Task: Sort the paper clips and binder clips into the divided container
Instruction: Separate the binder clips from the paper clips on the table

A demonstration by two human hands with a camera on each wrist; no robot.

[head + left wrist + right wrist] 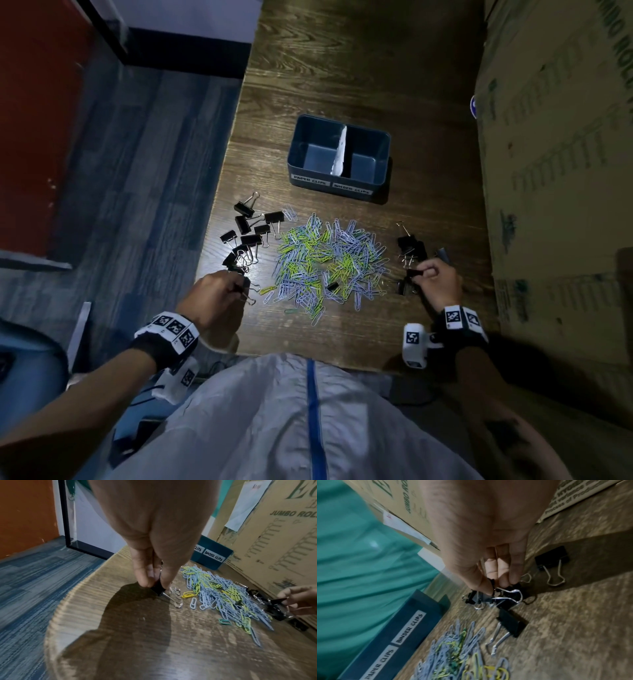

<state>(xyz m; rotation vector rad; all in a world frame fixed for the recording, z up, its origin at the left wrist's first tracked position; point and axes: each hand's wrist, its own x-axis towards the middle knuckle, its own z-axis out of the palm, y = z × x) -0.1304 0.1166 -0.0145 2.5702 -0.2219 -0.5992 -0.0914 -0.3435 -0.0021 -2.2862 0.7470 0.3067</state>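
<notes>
A blue divided container (298, 150) stands at the table's middle, labelled PAPER CLIPS on the left and BINDER CLIPS on the right; both halves look bare. A heap of blue, yellow and green paper clips (329, 260) lies in front of it. Black binder clips (251, 233) are scattered left of the heap, and more binder clips (411, 248) lie to its right. My left hand (236, 286) pinches a black binder clip (158, 589) against the table. My right hand (423, 272) pinches another black binder clip (503, 596) by the right group.
A large cardboard box (555, 171) lines the table's right side, close to the right binder clips. The wooden table's left edge (219, 205) drops to a blue carpet. One stray black binder clip (332, 287) sits inside the paper clip heap.
</notes>
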